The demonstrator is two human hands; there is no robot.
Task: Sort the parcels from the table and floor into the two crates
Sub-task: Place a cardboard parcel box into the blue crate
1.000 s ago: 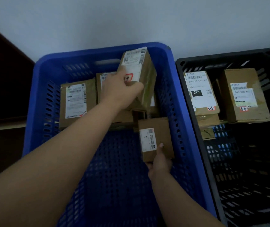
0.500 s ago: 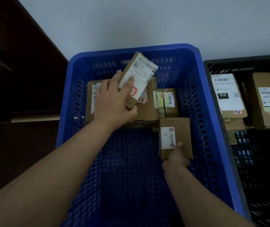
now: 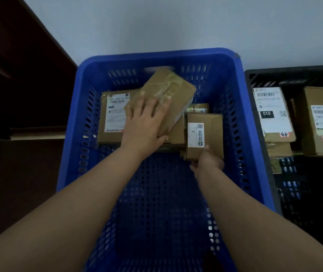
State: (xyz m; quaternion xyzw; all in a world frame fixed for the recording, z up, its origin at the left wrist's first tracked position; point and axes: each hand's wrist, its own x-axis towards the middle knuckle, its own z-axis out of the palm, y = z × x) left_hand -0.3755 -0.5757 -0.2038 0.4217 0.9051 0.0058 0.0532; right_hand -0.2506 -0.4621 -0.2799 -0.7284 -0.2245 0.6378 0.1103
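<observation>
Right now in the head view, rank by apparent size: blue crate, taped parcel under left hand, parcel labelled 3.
1. blue crate, by far the largest.
2. taped parcel.
3. parcel labelled 3; partly hidden, so close to 2.

A plain pale wall, grey-white with a faint blue cast, is seen across the top of the view from eleven o'clock to two o'clock, unmarked and evenly toned. Dark brown wooden furniture is found at nine to ten o'clock, its slanted edge set against the wall and its surface lost in shadow. A lighter horizontal ledge is made out at nine o'clock, lower on that furniture. The area at seven to eight o'clock is too dark to be read. The light is dim and cool, and no lamp or window is shown
</observation>
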